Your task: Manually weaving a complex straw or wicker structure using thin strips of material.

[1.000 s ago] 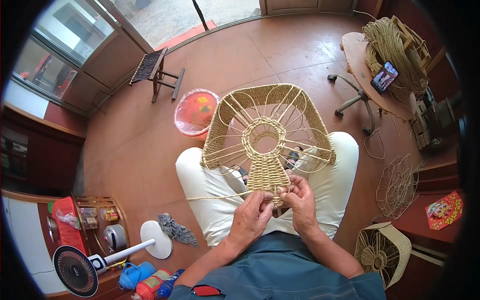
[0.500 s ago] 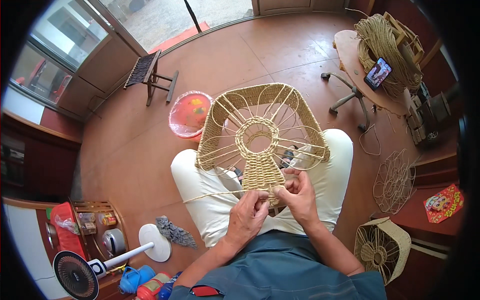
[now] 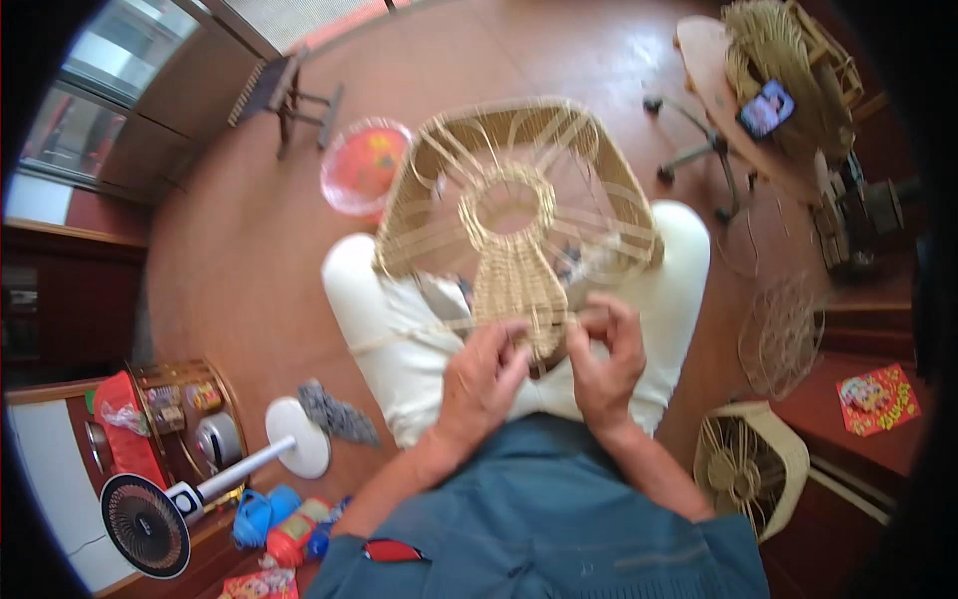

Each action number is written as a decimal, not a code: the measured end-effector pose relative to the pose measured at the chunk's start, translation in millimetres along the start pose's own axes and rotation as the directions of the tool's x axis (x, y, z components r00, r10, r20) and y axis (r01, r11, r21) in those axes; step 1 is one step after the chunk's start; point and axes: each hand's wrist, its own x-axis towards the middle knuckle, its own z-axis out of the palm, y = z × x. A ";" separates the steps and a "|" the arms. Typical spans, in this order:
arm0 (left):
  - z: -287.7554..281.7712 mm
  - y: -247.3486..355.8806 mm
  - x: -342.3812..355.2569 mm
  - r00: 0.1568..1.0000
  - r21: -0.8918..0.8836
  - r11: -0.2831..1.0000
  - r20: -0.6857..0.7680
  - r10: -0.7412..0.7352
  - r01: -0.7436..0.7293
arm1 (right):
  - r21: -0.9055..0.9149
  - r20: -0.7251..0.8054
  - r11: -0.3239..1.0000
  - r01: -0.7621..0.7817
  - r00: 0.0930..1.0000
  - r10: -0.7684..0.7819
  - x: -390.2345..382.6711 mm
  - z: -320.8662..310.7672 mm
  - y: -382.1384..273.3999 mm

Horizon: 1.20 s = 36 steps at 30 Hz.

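A basket of woven straw cord over a wire frame (image 3: 519, 275) rests on my lap between my knees. Its narrow woven panel points toward me, with a ring and looped wires beyond it. My left hand (image 3: 482, 377) is closed on the panel's left edge, fingertips pinching the weave. From there a loose straw cord (image 3: 419, 330) runs out to the left over my thigh. My right hand (image 3: 607, 364) is just right of the panel, thumb and forefinger pinched on what looks like the cord; blur hides the detail. Its other fingers are curled and raised.
A red bucket lined with plastic (image 3: 364, 165) and a folding stool (image 3: 284, 100) stand ahead left. A fan (image 3: 145, 526) is at lower left. At right are a wheeled table (image 3: 699, 60) with coiled cord and a phone (image 3: 766, 108), and another basket (image 3: 753, 469).
My right hand has drawn a little to the right, away from my left hand and the panel. The whole view has shifted, so the basket and knees appear higher.
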 end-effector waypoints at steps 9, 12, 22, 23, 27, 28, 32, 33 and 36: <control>-2.5 7.2 5.2 0.997 0.067 0.995 -0.012 0.075 -0.074 | 0.639 0.596 0.283 -0.715 0.693 0.406 26.4 -27.0 7.1; -4.4 10.5 13.0 0.957 0.135 0.948 0.003 0.290 -0.287 | 0.590 0.632 0.270 -0.761 0.643 0.432 31.7 -37.0 8.5; 4.7 23.9 27.3 0.962 0.223 0.937 0.005 0.274 -0.269 | 0.651 0.393 0.496 -0.575 0.814 0.428 85.0 -137.5 27.2; 6.4 24.9 29.5 0.961 0.233 0.934 0.015 0.275 -0.271 | 0.650 0.316 0.553 -0.521 0.847 0.427 92.1 -154.0 30.9; 14.5 28.9 35.4 0.954 0.264 0.921 -0.008 0.300 -0.287 | 0.559 0.114 0.692 -0.458 0.868 0.483 114.5 -229.2 58.3; 15.5 29.5 36.1 0.961 0.273 0.923 0.010 0.278 -0.270 | 0.582 0.064 0.676 -0.453 0.854 0.517 119.2 -249.8 68.4; 18.1 30.8 37.7 0.968 0.297 0.922 0.029 0.250 -0.247 | 0.659 -0.216 0.651 -0.376 0.735 0.643 137.8 -343.1 108.0; 18.7 30.8 38.0 0.967 0.287 0.924 0.026 0.255 -0.251 | 0.645 -0.200 0.656 -0.391 0.743 0.639 143.1 -366.9 118.6; 20.5 30.2 37.8 0.965 0.301 0.918 0.029 0.260 -0.257 | 0.632 -0.395 0.676 -0.380 0.592 0.702 155.5 -432.3 154.8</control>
